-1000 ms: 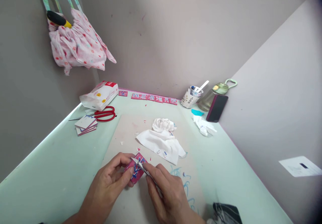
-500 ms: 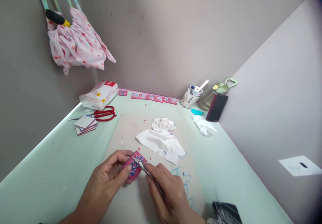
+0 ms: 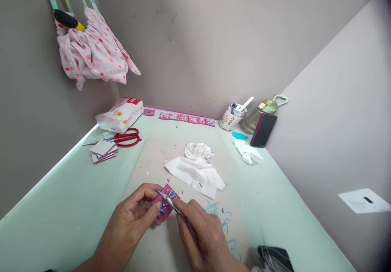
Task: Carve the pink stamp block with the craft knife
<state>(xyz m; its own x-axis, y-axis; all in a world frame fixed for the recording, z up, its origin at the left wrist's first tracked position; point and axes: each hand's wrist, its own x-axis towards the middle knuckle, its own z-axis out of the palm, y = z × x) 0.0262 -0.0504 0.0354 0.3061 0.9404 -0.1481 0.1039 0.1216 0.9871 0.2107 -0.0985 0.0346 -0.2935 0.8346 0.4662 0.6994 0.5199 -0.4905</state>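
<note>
Between thumb and fingers, my left hand grips a small pink tile with blue and white lettering, tilted above the board. My right hand is closed around the silver handle of a craft knife. The knife's pointed blade lies over the lettered face near the tile's upper left edge; whether it cuts in I cannot tell. Under both hands is a greyish board with blue scribbles. Crumpled white tissue with small blue scraps rests on it just beyond the tile.
Red-handled scissors, stacked cards and a tissue pack sit at left. A row of lettered pink tiles lines the wall. A cup of pens, a bottle and a phone stand at back right.
The knife blade has shifted slightly toward the tile's left edge and turned flatter. The pink tile has moved a little to the right, still in my left hand.
</note>
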